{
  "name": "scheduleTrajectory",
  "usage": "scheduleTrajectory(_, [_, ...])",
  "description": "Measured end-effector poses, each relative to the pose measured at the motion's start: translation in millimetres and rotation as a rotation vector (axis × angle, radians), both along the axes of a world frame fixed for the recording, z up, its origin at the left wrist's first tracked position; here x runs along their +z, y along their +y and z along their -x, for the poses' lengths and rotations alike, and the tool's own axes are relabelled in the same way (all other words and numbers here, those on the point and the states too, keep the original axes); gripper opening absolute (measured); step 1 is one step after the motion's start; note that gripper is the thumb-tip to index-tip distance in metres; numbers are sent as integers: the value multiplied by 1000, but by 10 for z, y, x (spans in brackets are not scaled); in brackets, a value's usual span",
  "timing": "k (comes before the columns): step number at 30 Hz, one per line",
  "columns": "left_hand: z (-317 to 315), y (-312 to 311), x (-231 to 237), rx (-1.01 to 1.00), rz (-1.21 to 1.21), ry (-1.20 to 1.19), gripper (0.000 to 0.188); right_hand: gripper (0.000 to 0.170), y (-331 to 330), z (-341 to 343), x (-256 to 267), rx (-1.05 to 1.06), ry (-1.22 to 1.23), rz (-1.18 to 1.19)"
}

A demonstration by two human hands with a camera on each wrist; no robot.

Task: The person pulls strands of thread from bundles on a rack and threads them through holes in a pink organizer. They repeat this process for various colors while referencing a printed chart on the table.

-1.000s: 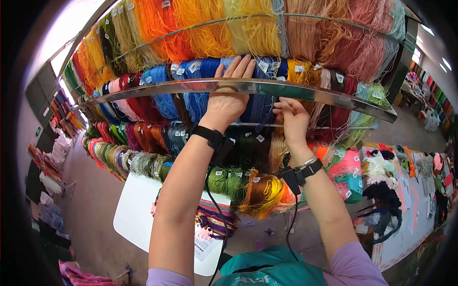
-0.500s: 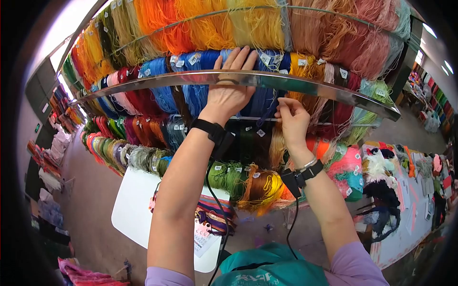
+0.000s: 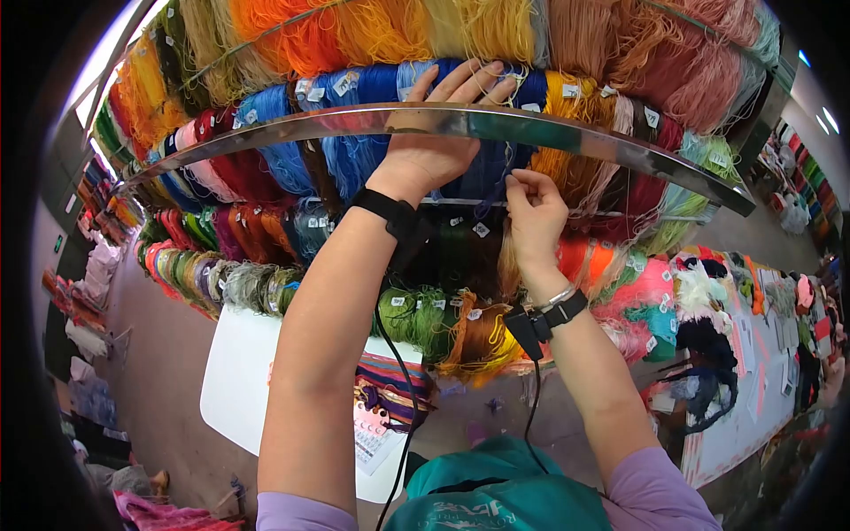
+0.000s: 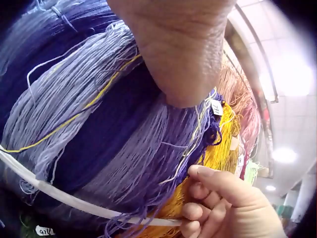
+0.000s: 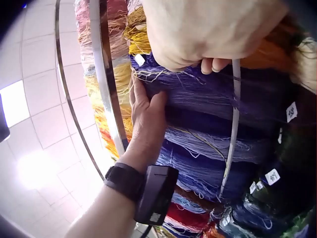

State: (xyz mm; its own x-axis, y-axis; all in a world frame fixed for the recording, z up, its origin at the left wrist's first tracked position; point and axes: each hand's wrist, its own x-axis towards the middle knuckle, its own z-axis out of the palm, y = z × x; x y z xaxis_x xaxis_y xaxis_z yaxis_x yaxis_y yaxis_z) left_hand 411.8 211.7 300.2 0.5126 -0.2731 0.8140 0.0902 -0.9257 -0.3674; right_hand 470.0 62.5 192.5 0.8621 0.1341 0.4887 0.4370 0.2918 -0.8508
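Observation:
Against the blue and purple thread hanks (image 3: pixel 482 173), the left hand (image 3: pixel 434 150) rests behind a metal bar, fingers spread. The right wrist view shows that hand (image 5: pixel 148 121) lying flat on the purple threads (image 5: pixel 198 91). Lower and to the right, the right hand (image 3: pixel 538 217) has curled fingers, thumb against index, at the edge of the purple hank. In the left wrist view the right hand (image 4: pixel 233 206) pinches at purple strands (image 4: pixel 190 144) beside a white rod (image 4: pixel 89 204); its fingertips partly hide the strands.
A curved metal bar (image 3: pixel 301 126) crosses before the hanks. Orange and yellow hanks (image 3: pixel 363 40) hang above, green hanks (image 3: pixel 416 323) below. A white table (image 3: pixel 235 376) stands lower left, and a cluttered table (image 3: pixel 726 442) at right.
The view has shifted, with the rack lying higher in it. The left fingers have spread and reach further right over the blue hanks. The right hand stays near the purple hank's edge.

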Motion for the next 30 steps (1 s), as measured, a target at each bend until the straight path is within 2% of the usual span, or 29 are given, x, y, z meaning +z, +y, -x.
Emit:
scheduleTrajectory(4, [1, 16, -10, 0, 11, 5, 59, 14, 92, 28, 91, -122, -51, 119])
scheduleTrajectory(7, [5, 14, -9, -14, 31, 12, 60, 16, 162, -94, -24, -191, -137, 131])
scheduleTrajectory(10, [9, 19, -7, 3, 20, 12, 60, 13, 77, -62, -39, -110, -93, 22])
scheduleTrajectory(14, [2, 12, -23, 14, 20, 5, 59, 7, -97, 43, 25, 187, 135, -173])
scheduleTrajectory(17, [-14, 10, -32, 28, 11, -10, 58, 10, -173, 81, 134, 414, 288, -331])
scheduleTrajectory(20, [-8, 12, -31, 29, 6, -11, 57, 13, -109, 52, 120, 387, 287, -282])
scheduleTrajectory(24, [-20, 14, -33, 38, 16, -4, 57, 17, 90, -48, 3, 24, -18, 41])
scheduleTrajectory(27, [-19, 19, -31, 41, 12, -4, 57, 17, 142, -36, 14, -67, -9, 81])
scheduleTrajectory(30, [-15, 19, -33, 40, 6, -8, 57, 12, 142, -18, 26, 27, 112, -75])
